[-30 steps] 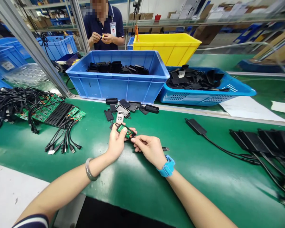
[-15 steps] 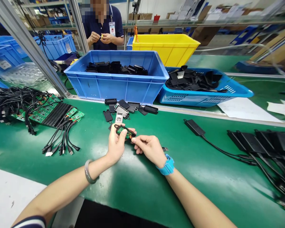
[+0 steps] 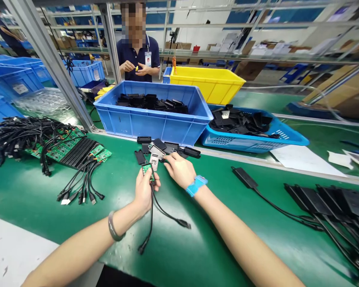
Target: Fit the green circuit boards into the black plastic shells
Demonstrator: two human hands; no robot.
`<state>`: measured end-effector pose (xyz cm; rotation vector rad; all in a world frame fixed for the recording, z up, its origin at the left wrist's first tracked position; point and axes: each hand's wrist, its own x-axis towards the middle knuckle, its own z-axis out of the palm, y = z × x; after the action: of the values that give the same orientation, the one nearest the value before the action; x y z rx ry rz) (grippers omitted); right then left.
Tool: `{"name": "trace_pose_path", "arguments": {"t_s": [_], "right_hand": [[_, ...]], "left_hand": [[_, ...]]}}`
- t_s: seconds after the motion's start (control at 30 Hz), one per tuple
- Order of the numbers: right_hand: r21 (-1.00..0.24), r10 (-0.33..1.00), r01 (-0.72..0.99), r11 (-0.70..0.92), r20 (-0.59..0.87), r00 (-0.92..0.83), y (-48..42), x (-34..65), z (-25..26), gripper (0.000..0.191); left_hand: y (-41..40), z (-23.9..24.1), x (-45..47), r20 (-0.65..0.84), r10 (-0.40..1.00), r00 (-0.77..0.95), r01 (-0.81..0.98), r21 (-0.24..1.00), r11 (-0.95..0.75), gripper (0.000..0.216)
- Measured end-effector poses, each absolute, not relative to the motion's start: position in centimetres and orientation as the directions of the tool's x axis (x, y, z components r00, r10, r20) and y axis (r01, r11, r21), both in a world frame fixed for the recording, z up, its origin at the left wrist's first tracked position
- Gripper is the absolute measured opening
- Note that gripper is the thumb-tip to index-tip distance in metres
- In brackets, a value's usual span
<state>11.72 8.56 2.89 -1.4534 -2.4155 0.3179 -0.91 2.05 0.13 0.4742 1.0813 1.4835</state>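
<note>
My left hand (image 3: 145,190) grips a small green circuit board (image 3: 147,170) whose black cables (image 3: 155,215) trail down onto the green mat. My right hand (image 3: 178,169), with a blue wrist strap (image 3: 196,185), reaches forward over a small pile of black plastic shells (image 3: 164,146) below the blue crate; its fingertips rest at the pile, and I cannot tell if they pinch a piece. A white-labelled part (image 3: 153,160) lies just above the board.
A blue crate (image 3: 155,115) and a low blue tray (image 3: 254,135) hold black parts, with a yellow bin (image 3: 208,81) behind. Boards with cables (image 3: 48,145) lie left; finished black units (image 3: 332,199) lie right. A person (image 3: 137,52) works across the bench.
My right hand let go of the board and moved forward to the pile of shells. My left hand now holds the board alone, upright, with its cables hanging. The view tilted upward.
</note>
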Motion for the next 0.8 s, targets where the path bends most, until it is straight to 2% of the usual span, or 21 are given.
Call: {"name": "trace_pose_path", "arguments": {"t_s": [0.03, 0.1, 0.23, 0.37, 0.4, 0.47, 0.53, 0.57, 0.63, 0.67, 0.73, 0.8], "right_hand": [[-0.253, 0.883, 0.846, 0.469, 0.138, -0.449, 9.2, 10.8, 3.1, 0.027], [-0.186, 0.899, 0.880, 0.437, 0.081, -0.429, 10.0, 8.9, 3.2, 0.034], [-0.205, 0.937, 0.918, 0.340, -0.010, -0.349, 10.5, 6.4, 2.9, 0.032], [-0.268, 0.940, 0.905, 0.331, 0.007, -0.341, 10.3, 8.2, 2.7, 0.032], [-0.325, 0.947, 0.893, 0.313, 0.038, -0.318, 10.1, 9.3, 2.6, 0.035], [-0.561, 0.971, 0.793, 0.236, 0.106, -0.214, 9.3, 12.0, 2.3, 0.041], [-0.859, 0.992, 0.497, 0.121, 0.093, -0.081, 8.2, 14.6, 1.8, 0.045], [-0.950, 0.998, 0.306, 0.063, 0.054, -0.040, 7.5, 15.7, 1.5, 0.047], [-1.000, 1.000, 0.010, -0.018, -0.018, -0.011, 5.8, 17.2, 1.1, 0.048], [-0.997, 0.999, -0.070, -0.035, -0.035, -0.001, 5.0, 17.5, 0.9, 0.047], [-0.996, 1.000, -0.089, -0.020, -0.022, 0.017, 3.5, 17.5, 0.8, 0.041], [-1.000, 0.999, 0.009, 0.029, 0.029, 0.013, 2.4, 17.1, 1.0, 0.036]], "left_hand": [[1.9, 0.0, -0.8, -0.276, 0.936, -0.218, -0.550, 0.827, 0.115, 0.033], [1.5, -0.1, -0.5, -0.236, 0.956, -0.175, -0.540, 0.835, 0.107, 0.030], [1.2, -0.3, -0.3, -0.105, 0.989, -0.106, -0.510, 0.859, 0.036, 0.031], [1.2, -0.2, -0.3, -0.061, 0.997, -0.055, -0.479, 0.877, 0.027, 0.036], [1.3, -0.2, -0.3, -0.066, 0.997, -0.036, -0.461, 0.886, 0.042, 0.035], [1.2, -0.1, -0.2, -0.083, 0.996, 0.012, -0.425, 0.901, 0.081, 0.035], [1.2, -0.1, -0.1, -0.117, 0.990, 0.079, -0.400, 0.906, 0.139, 0.039], [1.2, -0.1, -0.1, -0.139, 0.983, 0.123, -0.387, 0.905, 0.177, 0.043], [1.1, -0.2, -0.1, -0.177, 0.960, 0.217, -0.350, 0.904, 0.246, 0.050], [1.1, -0.2, -0.1, -0.188, 0.948, 0.257, -0.330, 0.905, 0.269, 0.053], [1.2, -0.3, -0.2, -0.201, 0.928, 0.314, -0.298, 0.907, 0.297, 0.055], [1.2, -0.3, -0.3, -0.216, 0.913, 0.345, -0.280, 0.905, 0.320, 0.056]]}}
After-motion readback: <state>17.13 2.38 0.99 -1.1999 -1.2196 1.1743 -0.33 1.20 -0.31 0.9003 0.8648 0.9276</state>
